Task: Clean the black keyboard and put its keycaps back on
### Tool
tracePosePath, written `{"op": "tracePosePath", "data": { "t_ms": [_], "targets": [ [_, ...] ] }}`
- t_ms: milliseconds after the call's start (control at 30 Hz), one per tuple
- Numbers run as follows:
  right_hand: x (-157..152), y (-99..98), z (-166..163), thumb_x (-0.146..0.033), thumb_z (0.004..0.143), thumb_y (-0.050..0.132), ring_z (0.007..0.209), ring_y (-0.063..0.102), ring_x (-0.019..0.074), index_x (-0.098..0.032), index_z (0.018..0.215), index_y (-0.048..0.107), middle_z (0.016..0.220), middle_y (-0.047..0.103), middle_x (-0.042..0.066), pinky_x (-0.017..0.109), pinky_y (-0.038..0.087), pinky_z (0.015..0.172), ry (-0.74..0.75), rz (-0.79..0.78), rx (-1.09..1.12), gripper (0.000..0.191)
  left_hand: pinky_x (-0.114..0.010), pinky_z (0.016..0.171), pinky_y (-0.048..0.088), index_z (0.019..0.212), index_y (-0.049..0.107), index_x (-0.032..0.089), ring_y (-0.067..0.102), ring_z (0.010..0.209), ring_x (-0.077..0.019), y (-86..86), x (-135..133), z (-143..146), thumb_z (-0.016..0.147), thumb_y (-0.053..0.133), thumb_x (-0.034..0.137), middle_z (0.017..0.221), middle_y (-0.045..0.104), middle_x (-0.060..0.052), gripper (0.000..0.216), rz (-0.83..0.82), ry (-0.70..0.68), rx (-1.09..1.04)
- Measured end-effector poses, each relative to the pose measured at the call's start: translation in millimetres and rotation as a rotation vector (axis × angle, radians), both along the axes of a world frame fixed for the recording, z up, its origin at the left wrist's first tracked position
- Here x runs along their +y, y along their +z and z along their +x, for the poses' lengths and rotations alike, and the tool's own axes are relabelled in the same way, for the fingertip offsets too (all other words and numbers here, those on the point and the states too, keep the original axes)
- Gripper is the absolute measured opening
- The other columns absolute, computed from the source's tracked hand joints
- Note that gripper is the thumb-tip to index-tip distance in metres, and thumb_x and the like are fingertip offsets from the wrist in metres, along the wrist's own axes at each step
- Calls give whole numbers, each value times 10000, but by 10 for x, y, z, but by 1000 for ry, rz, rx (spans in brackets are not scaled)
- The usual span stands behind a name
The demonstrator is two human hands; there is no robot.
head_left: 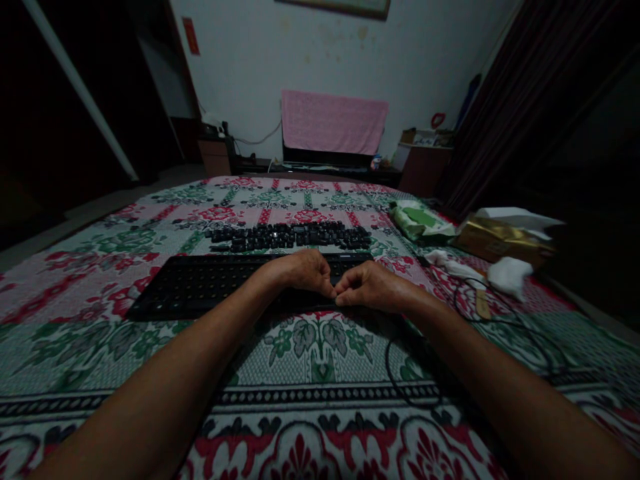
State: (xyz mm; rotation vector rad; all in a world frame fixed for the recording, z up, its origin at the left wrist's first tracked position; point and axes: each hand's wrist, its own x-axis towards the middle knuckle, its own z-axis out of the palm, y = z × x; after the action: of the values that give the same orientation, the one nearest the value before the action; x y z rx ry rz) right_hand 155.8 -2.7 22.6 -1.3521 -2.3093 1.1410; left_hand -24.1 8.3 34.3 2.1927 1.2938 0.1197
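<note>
A black keyboard (200, 283) with most of its keycaps off lies across the patterned bedspread. Over its right part, my left hand (311, 272) and my right hand (367, 287) meet with fingertips pinched close together. Whatever is between the fingers is too small or too hidden to name. Just beyond the keyboard, loose black keycaps (295, 235) are spread in a long heap.
To the right lie a green-and-white tissue pack (420, 221), a gold tissue box (505, 237), crumpled white tissue (510, 275) and a small tan piece (483, 305). A black cable (393, 380) loops over the bedspread (320, 360). A pink cloth (334, 121) hangs over a screen at the back.
</note>
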Motion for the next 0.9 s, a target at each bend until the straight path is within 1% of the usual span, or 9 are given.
{"op": "tracePosePath", "data": {
  "t_ms": [233,367,533,700,767,833,900],
  "targets": [
    [9,-31,-3,-296,595,661,516,497,76,-161,791,701,628,643,-13,182,363,471,-10,15,-4,241,-193,449,272,615,609,158,423,487,-77,34,-36,42,578,584,365,496,491,51,212,18,10,69],
    [16,-33,-2,-291,601,653,554,527,90,-157,772,703,651,656,-6,179,372,486,0,37,-24,223,-196,448,277,610,615,165,428,486,-83,28,-26,57,574,582,365,489,490,48,205,69,-9,135],
    [21,-21,13,-311,659,593,540,513,85,-143,809,694,666,649,-5,182,374,494,71,30,2,247,-190,433,277,632,621,168,434,482,-82,7,-10,54,562,582,384,513,506,46,230,47,12,114],
    [-13,-20,-31,-244,669,561,544,509,83,-140,769,676,643,633,-7,180,359,503,52,164,-103,185,-191,437,274,633,621,169,427,485,-81,-6,2,62,557,582,404,512,507,46,250,55,0,124],
    [-20,-13,-38,-233,673,550,568,517,87,-142,775,673,649,631,-8,178,356,510,67,196,-105,184,-191,435,271,631,617,169,427,486,-81,-14,7,61,551,587,415,512,507,47,260,59,2,115],
    [-17,0,-27,-236,681,541,586,520,87,-144,795,672,665,629,-10,175,358,519,99,186,-71,196,-187,437,271,626,611,168,425,486,-77,-18,9,47,549,592,414,511,502,50,259,55,1,95],
    [-7,14,-3,-252,696,530,580,511,82,-145,827,667,675,622,-14,173,360,518,125,140,-23,217,-181,443,276,632,609,166,417,482,-71,-17,14,20,558,594,397,508,492,55,243,27,0,67]
  ]
}}
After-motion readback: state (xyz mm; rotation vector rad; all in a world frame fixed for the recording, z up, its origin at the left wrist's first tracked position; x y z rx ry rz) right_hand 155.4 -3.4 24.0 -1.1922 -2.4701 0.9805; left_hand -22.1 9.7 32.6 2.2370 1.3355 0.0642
